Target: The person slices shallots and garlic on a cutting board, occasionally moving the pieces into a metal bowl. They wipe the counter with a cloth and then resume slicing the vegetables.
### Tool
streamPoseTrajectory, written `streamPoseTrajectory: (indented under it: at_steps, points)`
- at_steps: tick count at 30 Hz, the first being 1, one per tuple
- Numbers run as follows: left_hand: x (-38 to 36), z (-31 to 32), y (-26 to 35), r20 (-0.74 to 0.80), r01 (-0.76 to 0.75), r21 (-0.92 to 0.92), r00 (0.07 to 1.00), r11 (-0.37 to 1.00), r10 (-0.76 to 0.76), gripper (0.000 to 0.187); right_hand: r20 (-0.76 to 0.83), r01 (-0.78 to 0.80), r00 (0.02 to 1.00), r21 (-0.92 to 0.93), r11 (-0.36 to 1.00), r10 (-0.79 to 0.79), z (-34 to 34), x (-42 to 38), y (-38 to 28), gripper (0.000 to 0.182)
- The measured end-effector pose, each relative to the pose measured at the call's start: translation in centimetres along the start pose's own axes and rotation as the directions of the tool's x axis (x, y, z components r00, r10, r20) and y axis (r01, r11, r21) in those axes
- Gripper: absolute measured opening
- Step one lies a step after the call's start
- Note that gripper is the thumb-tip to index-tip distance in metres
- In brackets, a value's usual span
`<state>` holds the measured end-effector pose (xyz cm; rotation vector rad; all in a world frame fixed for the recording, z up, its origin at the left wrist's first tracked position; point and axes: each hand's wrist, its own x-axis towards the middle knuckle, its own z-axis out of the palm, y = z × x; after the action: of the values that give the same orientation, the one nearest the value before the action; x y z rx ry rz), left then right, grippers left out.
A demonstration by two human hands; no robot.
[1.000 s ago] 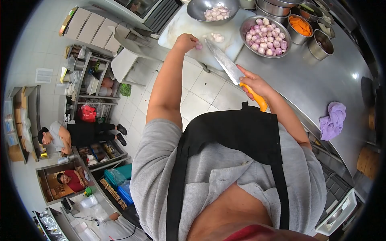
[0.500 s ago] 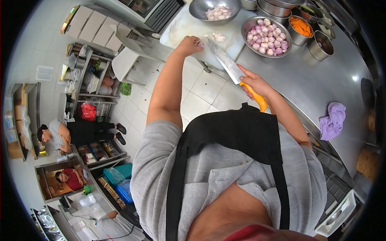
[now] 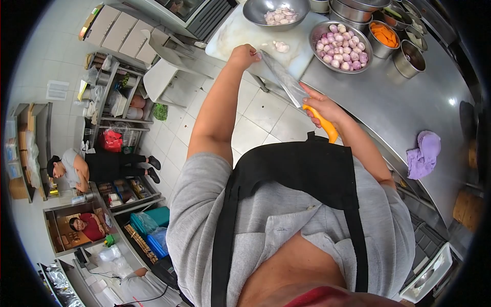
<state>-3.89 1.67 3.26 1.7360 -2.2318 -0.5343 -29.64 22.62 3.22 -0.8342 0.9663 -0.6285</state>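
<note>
A large knife (image 3: pixel 282 78) with an orange handle is in my right hand (image 3: pixel 323 108), its blade slanting up and left over the edge of the white cutting board (image 3: pixel 223 42). At the blade's tip is my left hand (image 3: pixel 244 56), fingers closed; what they hold is hidden. Small pale peeled pieces (image 3: pixel 281 46) lie on the board to the right of the tip. Behind them a metal bowl (image 3: pixel 250 15) holds sliced pale pieces. Just right of the board sits a bowl (image 3: pixel 318 31) full of small purple-white shallots (image 3: pixel 346 49).
Metal containers, one with orange pieces (image 3: pixel 383 35), stand at the back right. A purple cloth (image 3: pixel 423 154) lies on the steel counter (image 3: pixel 378 102). A white chair (image 3: pixel 162 77) and shelves are at the left. Several other people are in the background, one standing (image 3: pixel 76 169).
The shallot seen in my left fingers is now hidden. My left hand has turned slightly, and the knife's blade has tilted and moved a little left.
</note>
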Motion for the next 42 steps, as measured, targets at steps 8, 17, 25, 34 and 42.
streamPoseTrajectory:
  at_steps: [8,17,25,34,42]
  points:
    - [0.4,-0.2,0.4,0.039,0.031,0.043,0.999,0.999,-0.033,0.036,0.02,-0.015,1.0,-0.024,1.0,0.016,-0.7,0.2,-0.1,0.057]
    - [0.9,-0.2,0.6,0.055,-0.051,0.184,0.998,0.982,0.042,0.033,0.028,-0.012,1.0,0.014,1.0,0.011,-1.1,0.4,0.1,0.058]
    - [1.0,-0.3,0.9,0.062,-0.039,0.189,0.998,0.981,0.028,0.031,0.013,-0.025,1.0,-0.016,1.0,0.025,-1.0,0.9,-0.6,0.057]
    - [1.0,-0.3,0.7,0.057,-0.042,0.185,0.998,0.982,0.032,0.026,0.011,-0.055,0.998,-0.051,0.997,0.056,-0.6,1.3,-1.2,0.056]
    - [0.4,-0.8,1.4,0.047,-0.007,0.131,0.999,0.991,0.001,0.019,-0.003,-0.047,0.999,-0.14,0.989,0.047,0.0,0.6,-1.6,0.054]
